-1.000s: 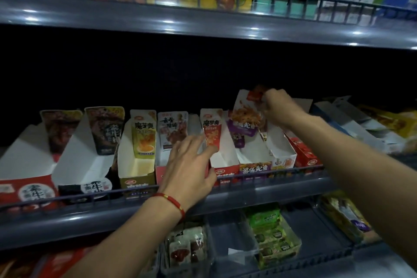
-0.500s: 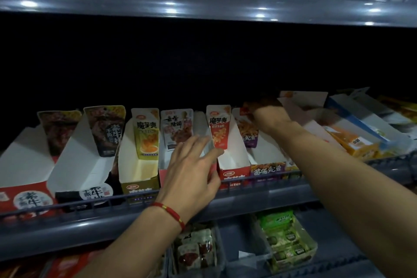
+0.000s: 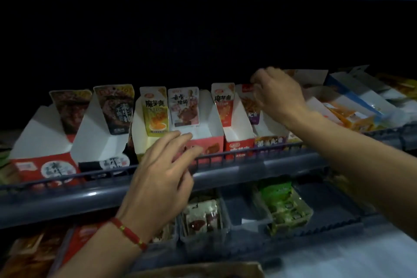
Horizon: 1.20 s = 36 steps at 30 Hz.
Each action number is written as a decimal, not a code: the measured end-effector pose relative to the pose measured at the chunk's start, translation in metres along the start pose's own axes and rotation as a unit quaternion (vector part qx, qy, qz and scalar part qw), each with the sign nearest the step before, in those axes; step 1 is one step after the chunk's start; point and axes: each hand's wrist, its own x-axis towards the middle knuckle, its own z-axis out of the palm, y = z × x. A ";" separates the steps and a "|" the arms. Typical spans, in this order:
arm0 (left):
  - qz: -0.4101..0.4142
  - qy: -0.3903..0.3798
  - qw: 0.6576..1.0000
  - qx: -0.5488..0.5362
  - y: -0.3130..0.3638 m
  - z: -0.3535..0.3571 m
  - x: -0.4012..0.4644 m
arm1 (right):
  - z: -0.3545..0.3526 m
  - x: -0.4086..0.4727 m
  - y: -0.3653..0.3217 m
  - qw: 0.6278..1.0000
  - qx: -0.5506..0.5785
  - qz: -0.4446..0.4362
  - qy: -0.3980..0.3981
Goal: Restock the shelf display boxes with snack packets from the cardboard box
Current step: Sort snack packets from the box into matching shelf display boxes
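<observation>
Here the right hand pinches a snack packet upright into its display box; the left hand, fingers relaxed, hovers at the shelf rail. Next probably: more packets from the cardboard box.

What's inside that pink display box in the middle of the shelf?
One packet stands upright at the back of the pink display box; the rest shows bare white floor. The left hand covers the box's front left corner.

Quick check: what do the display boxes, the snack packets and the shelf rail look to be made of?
Display boxes: apparently thin cardboard, matte white inside, printed fronts, with creased fold lines. Snack packets: probably glossy plastic film, printed, with flat sealed top edges. Shelf rail: dark grey thin bars, likely coated metal wire, though plastic cannot be ruled out.
</observation>
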 end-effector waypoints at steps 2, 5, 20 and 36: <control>0.030 0.005 1.000 0.003 -0.003 -0.005 -0.032 | -0.024 -0.026 -0.015 0.999 0.032 -0.031 0.007; 0.033 -0.007 0.999 -0.027 -0.009 -0.001 -0.078 | -0.050 -0.077 -0.042 0.990 0.120 -0.054 -0.049; -0.131 -0.608 0.783 0.023 -0.012 0.064 -0.254 | 0.055 -0.340 -0.198 0.681 0.147 -0.140 -0.704; -0.234 -0.574 0.784 -0.046 -0.024 0.052 -0.236 | 0.059 -0.334 -0.180 0.682 0.332 0.143 -0.636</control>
